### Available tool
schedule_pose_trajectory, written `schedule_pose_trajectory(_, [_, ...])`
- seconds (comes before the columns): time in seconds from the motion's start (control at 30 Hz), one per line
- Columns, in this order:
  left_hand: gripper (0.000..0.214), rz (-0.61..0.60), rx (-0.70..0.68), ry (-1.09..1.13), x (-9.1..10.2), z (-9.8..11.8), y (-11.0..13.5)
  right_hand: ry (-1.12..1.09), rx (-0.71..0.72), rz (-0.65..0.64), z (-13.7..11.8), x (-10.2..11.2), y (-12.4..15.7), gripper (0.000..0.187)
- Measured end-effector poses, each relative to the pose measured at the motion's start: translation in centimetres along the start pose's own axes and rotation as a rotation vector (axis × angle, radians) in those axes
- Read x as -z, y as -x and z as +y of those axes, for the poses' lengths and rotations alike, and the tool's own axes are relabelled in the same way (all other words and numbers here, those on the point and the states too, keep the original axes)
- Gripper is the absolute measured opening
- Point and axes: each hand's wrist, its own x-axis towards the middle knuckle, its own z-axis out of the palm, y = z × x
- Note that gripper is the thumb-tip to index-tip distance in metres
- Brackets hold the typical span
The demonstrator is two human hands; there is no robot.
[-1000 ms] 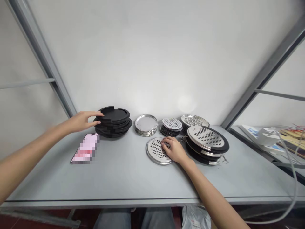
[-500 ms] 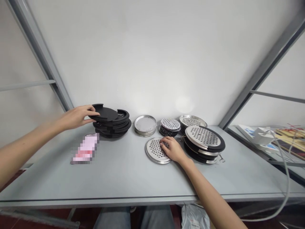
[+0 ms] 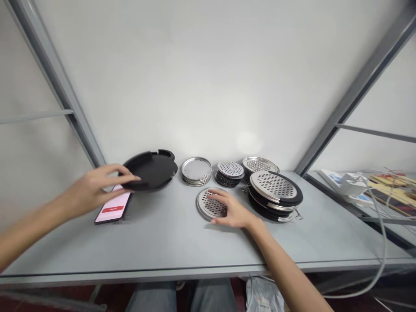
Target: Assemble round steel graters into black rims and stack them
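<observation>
My left hand (image 3: 102, 187) grips a round black plastic plate with a raised partial rim (image 3: 152, 171) at its left edge, thumb and fingers pinching it. The plate is slightly blurred and held over the table, in front of other black rimmed pieces (image 3: 166, 153) that it mostly hides. My right hand (image 3: 232, 210) is over a perforated round metal disc (image 3: 208, 201) lying flat on the table. Its fingers are spread and curved above the disc, with the thumb by the near edge. Whether the fingertips touch the metal is unclear.
Behind stand a stack of shallow metal lids (image 3: 196, 170), a stack of small perforated discs (image 3: 230, 171) and a metal-rimmed perforated piece (image 3: 260, 165). To the right is a stack of black-and-silver assemblies (image 3: 275, 190). A phone (image 3: 113, 207) lies at left; a white cable (image 3: 385, 242) hangs at right.
My left hand has lifted the black plate off its stack and brought it nearer and to the right. My right hand's fingers have spread, and its thumb has come toward the disc's near edge.
</observation>
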Motion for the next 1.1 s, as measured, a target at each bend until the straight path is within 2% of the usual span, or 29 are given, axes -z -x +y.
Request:
schedule_pose_trajectory(0.1, [0.031, -0.118, -0.109, 0.056, -2.5, 3.4, 0.9, 0.015, 0.013, -0.041, -0.3, -0.3, 0.0, 0.084])
schedule_pose_trajectory(0.2, [0.038, -0.174, -0.169, 0.077, -5.0, 5.0, 2.1, 0.048, 0.003, -0.033, -0.4, -0.5, -0.1, 0.084])
schedule_pose_trajectory(0.3, [0.039, -0.229, -0.155, 0.09, -7.0, 5.1, 3.1, 0.069, 0.023, -0.004, -0.5, -0.6, -0.2, 0.063])
schedule_pose_trajectory(0.43, [0.037, -0.27, -0.085, 0.107, -8.6, 4.3, 3.7, 0.112, 0.073, 0.052, -0.6, -0.4, 0.0, 0.043])
schedule_pose_trajectory(0.63, [0.039, -0.262, -0.069, 0.164, -10.3, 4.4, 2.9, 0.061, 0.085, 0.365, -0.1, -0.2, 0.4, 0.038])
schedule_pose_trajectory(0.77, [0.037, -0.277, -0.101, 0.191, -11.8, 5.0, 1.4, 0.084, 0.126, 0.417, -0.3, -0.4, 0.4, 0.038])
schedule_pose_trajectory(0.87, [0.04, -0.316, -0.118, 0.244, -12.6, 5.4, -0.1, 0.095, 0.209, 0.403, -0.6, -1.1, 0.3, 0.04])
schedule_pose_trajectory(1.0, [0.038, -0.301, -0.089, 0.357, -13.7, 6.0, -1.9, 0.142, 0.3, 0.276, -1.1, -1.7, 0.1, 0.041])
schedule_pose_trajectory(1.1, [0.048, -0.206, 0.008, 0.388, -15.0, 5.9, -2.5, 0.18, 0.33, 0.156, -1.3, -1.9, 0.0, 0.041])
